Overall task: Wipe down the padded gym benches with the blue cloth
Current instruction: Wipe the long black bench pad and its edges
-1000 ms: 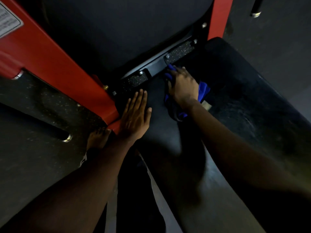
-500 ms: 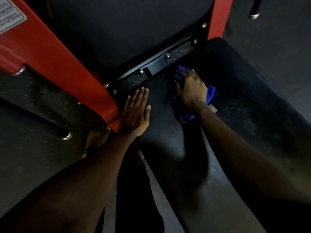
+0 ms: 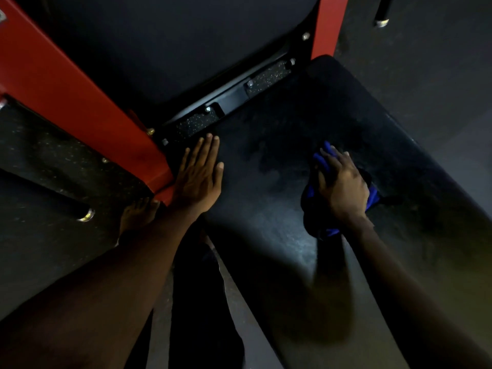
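Observation:
The black padded bench seat (image 3: 269, 222) runs from the centre to the lower right. My right hand (image 3: 343, 187) lies on its right half, fingers bent over the bunched blue cloth (image 3: 374, 197), which shows at my fingertips, beside my palm and under my wrist. My left hand (image 3: 199, 174) rests flat, fingers straight and together, on the seat's far left corner beside the red frame. A second black pad (image 3: 186, 49) rises behind the seat.
A red steel frame post (image 3: 80, 102) slants across the left, and another red post (image 3: 327, 22) stands at the top right. My bare foot (image 3: 138, 214) stands on the speckled rubber floor (image 3: 40, 249). A chrome-tipped bar end (image 3: 86, 215) lies at the left.
My right hand has slid the blue cloth from the seat's far edge toward the right and nearer to me. My left hand has stayed flat in place.

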A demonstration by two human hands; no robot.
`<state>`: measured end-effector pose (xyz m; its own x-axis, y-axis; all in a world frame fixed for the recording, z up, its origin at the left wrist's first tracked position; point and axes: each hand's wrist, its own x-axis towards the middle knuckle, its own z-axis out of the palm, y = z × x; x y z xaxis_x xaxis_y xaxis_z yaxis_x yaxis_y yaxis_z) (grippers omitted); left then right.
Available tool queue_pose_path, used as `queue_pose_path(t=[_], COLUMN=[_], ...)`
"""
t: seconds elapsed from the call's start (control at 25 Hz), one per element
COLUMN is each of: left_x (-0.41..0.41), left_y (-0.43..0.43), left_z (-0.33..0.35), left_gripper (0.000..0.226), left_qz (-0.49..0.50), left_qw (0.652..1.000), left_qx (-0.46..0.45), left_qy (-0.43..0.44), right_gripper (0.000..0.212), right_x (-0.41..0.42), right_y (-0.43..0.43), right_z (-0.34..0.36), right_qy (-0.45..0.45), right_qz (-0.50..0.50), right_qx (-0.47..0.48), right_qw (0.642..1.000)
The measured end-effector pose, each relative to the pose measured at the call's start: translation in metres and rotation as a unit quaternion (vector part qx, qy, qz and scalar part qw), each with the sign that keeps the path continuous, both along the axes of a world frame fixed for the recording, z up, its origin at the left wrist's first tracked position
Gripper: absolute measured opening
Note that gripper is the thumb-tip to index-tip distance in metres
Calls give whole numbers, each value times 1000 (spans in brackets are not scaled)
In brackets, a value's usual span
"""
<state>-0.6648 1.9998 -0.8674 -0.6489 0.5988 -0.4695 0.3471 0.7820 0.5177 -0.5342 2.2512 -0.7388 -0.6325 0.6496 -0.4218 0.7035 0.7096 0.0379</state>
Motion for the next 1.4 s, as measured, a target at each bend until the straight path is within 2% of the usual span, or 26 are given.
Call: queue_pose_path(t=[0.08, 0.12, 0.24, 0.32, 0.36, 0.48, 0.6, 0.68, 0.76, 0.84, 1.04, 1.16, 1.24, 1.32, 1.4], left_x=[1, 0, 3, 12, 19, 51, 77, 88, 89, 88, 90, 88, 89, 88, 88], left_y=[0, 1, 5, 17, 26, 61, 87, 92, 91, 90, 90, 90, 90, 90, 90], left_z=[1, 2, 7, 19, 26, 49, 62, 63, 61, 59, 60, 57, 60, 60, 59], left_gripper=[62, 62, 64, 62, 61, 58, 60, 61, 59, 58, 59, 60, 60, 60, 61], left_qz=[-3, -2, 12, 21, 22, 0, -31, -50, -55, -46, -50, -46, -46, -43, -43], left_qw=[1000, 1000, 1000, 1000, 999, 995, 992, 994, 995, 995, 996, 996, 996, 996, 996], left_qx=[0, 3, 5, 19, 37, 97, 113, 93, 86, 87, 78, 78, 77, 79, 78], left_qy=[2, 3, 2, 7, 0, -34, -44, -32, -17, -18, -9, -2, 3, 1, 0], right_gripper=[46, 49, 52, 50, 49, 48, 48, 52, 55, 53, 47, 45, 46, 46, 46], right_x=[0, 8, 46, 55, 53, 34, 24, 48, 84, 101, 69, 57, 66, 87, 99], right_y=[-20, -44, -105, -83, -62, 17, 26, -17, -60, -55, 56, 68, 32, 3, 23], right_z=[-2, -1, 19, 25, 24, 19, 18, 28, 47, 57, 43, 33, 35, 47, 59], right_qy=[18, 16, -18, 1, 7, 9, 32, 25, -4, -12, 36, 54, 42, 25, 12], right_qz=[-17, 7, 152, 197, 177, 26, -31, 16, 127, 175, 4, -50, -13, 78, 116], right_qx=[18, 3, -96, -112, -99, -24, 12, -17, -62, -85, -9, 22, 10, -36, -58], right_qw=[1000, 1000, 984, 974, 979, 999, 999, 999, 990, 981, 999, 997, 999, 996, 991])
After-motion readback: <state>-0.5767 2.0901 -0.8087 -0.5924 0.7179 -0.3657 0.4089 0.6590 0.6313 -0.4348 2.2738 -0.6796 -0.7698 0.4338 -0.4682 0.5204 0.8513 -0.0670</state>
